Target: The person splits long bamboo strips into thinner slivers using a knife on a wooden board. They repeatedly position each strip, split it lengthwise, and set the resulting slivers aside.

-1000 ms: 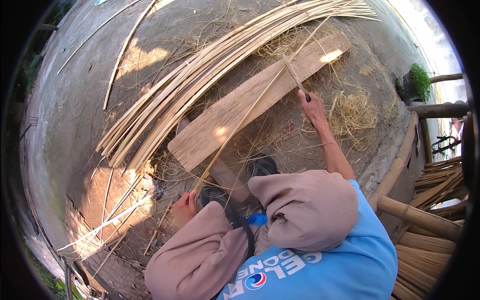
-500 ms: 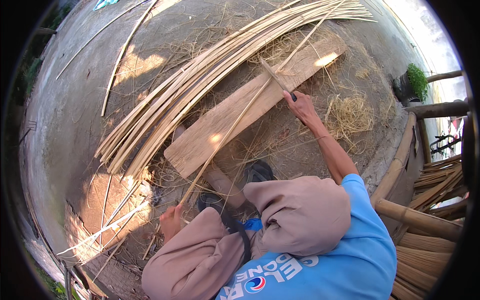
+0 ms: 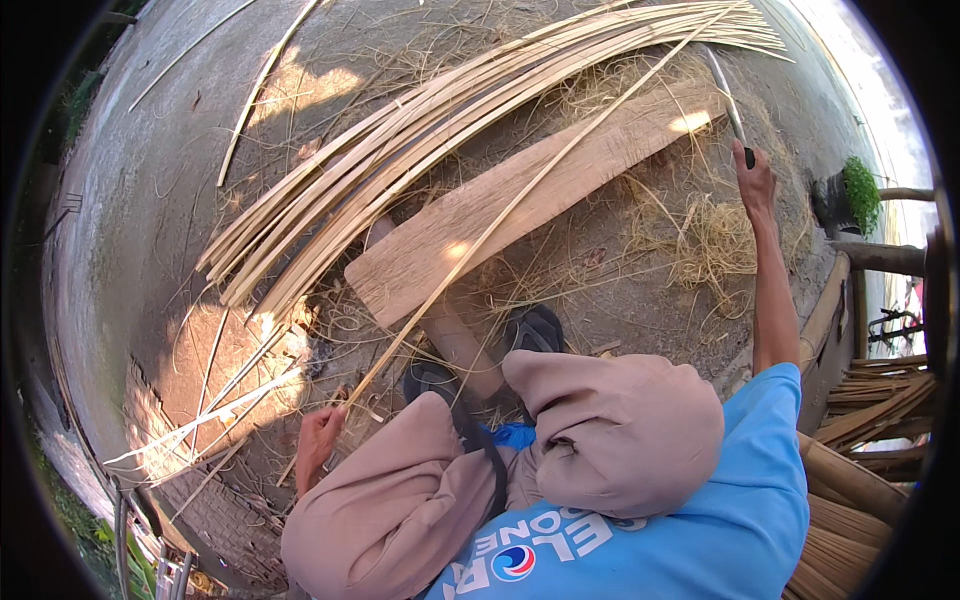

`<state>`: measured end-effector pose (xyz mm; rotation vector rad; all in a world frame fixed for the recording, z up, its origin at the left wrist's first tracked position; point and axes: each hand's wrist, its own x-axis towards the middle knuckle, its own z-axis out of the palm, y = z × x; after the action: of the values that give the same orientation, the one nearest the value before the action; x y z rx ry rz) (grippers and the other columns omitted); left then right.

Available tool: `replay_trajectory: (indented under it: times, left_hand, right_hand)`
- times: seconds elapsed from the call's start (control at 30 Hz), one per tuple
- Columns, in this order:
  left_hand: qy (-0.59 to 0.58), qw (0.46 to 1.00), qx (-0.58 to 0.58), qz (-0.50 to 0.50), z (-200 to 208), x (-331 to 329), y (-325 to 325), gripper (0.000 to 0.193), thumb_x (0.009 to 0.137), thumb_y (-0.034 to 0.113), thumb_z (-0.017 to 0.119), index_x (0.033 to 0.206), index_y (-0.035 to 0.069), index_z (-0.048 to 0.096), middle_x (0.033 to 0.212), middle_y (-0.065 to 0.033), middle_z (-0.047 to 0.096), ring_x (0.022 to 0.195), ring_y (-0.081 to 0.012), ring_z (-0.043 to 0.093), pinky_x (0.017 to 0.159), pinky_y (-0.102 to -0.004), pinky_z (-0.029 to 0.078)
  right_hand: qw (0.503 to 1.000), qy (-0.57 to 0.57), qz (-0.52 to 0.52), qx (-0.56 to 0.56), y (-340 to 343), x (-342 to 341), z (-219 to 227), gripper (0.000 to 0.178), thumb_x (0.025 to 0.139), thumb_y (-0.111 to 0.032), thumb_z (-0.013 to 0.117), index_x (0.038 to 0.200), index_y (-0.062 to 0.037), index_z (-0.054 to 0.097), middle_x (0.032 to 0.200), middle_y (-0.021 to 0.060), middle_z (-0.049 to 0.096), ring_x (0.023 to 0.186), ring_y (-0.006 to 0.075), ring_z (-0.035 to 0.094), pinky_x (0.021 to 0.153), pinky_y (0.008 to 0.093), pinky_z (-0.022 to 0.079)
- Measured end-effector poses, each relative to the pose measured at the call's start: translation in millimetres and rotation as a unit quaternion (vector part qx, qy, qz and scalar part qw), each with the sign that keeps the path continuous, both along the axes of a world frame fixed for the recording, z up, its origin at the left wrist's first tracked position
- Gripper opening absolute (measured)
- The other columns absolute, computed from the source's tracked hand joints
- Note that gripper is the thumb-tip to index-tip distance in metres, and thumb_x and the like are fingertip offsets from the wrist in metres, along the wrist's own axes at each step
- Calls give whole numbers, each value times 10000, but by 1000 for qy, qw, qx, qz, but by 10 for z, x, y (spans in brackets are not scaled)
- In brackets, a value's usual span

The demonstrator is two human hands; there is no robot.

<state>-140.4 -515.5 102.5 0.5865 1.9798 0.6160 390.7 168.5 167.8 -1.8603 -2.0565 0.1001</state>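
My left hand (image 3: 321, 432), low and left beside my knee, is closed round the near end of a long thin bamboo strip (image 3: 468, 258). The strip slants up and away across a flat wooden plank (image 3: 430, 245), its far end reaching the strips at the back. Out to the far right, my right hand (image 3: 756, 182) is wrapped round the dark handle of a knife (image 3: 722, 85). The blade points up and away, past the plank's far end and apart from the strip. A log-like support (image 3: 460, 350) shows under the plank, between my feet.
A long bundle of pale bamboo strips (image 3: 400, 150) lies beyond the plank. Curly shavings (image 3: 715, 240) heap to its right. Bamboo rails (image 3: 850, 470) and stacked sticks (image 3: 840, 530) stand at the right, with a potted plant (image 3: 860, 195). Loose strips (image 3: 215, 425) lie at left.
My right hand has swung the knife outward, off the strip and plank to the far right. My left hand has shifted slightly left, still holding the strip. The whole view has shifted a little.
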Motion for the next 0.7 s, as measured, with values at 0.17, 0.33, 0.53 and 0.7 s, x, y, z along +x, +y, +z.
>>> replay_trajectory:
  times: [0.17, 0.33, 0.53, 0.7]
  left_hand:
    - [-139, 989, 56, 10, -285, 516, 1719, 511, 1021, 470, 661, 715, 61, 631, 616, 73, 451, 573, -51, 369, 535, -259, 266]
    - [-106, 987, 122, 13, -588, 780, 2018, 461, 1028, 429, 651, 791, 34, 671, 622, 53, 499, 580, -49, 423, 539, -250, 308]
    - [-66, 996, 62, 7, -265, 597, 1389, 408, 1047, 378, 630, 830, 37, 684, 639, 41, 533, 592, -51, 452, 545, -257, 341]
    - [-57, 994, 79, 55, -422, 626, 1112, 431, 1035, 366, 653, 773, 24, 669, 614, 39, 524, 579, -45, 436, 533, -259, 327]
  right_hand:
    - [984, 12, 114, 134, -453, -299, 662, 530, 1020, -553, 605, 941, -31, 642, 689, 103, 619, 604, 217, 615, 591, 402, 483]
    - [983, 62, 131, -112, -1489, -1166, -5, 508, 1062, -512, 541, 890, -35, 569, 659, 112, 572, 592, 210, 564, 558, 412, 446]
    - [976, 26, 134, -171, -2043, -1531, -1295, 590, 1044, -565, 513, 927, 10, 575, 780, 276, 672, 757, 496, 673, 690, 565, 507]
    - [953, 113, 140, -245, -2204, -1804, -1222, 603, 1041, -549, 539, 880, 30, 589, 696, 268, 629, 659, 446, 638, 645, 517, 489]
